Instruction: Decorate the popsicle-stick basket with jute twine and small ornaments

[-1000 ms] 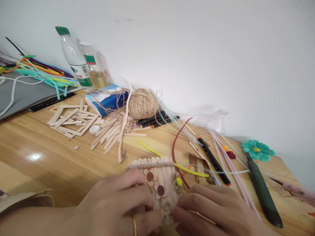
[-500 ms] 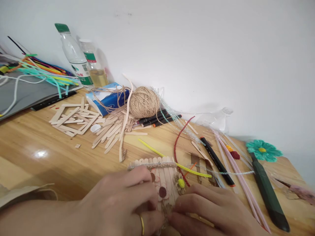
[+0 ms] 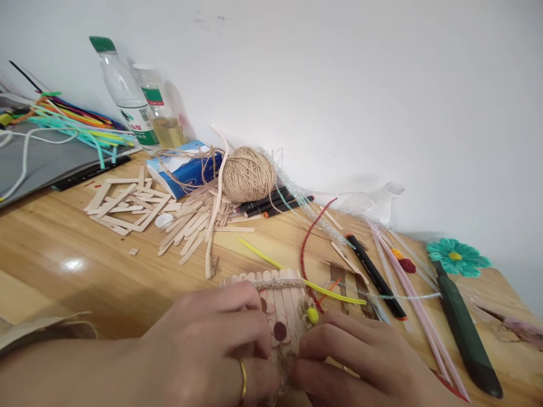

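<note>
Wooden tabletop (image 3: 123, 285), white wall (image 3: 339, 90), left hand (image 3: 212, 342) and right hand (image 3: 360, 353) on a stick panel (image 3: 285, 302), grip too hidden to tell

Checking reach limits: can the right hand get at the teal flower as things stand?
Likely yes, once the right hand leaves the stick panel: the teal flower lies mostly uncovered, with low pink strips along the way.

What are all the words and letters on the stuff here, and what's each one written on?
Green-capped bottle: red characters, perhaps including "山"; the rest is too blurred to read.
Jar: green and red label, writing too blurred to read.
Blue-and-white box: pale lettering, too blurred to read.
Large black marker: pale writing, too small to read.
</note>
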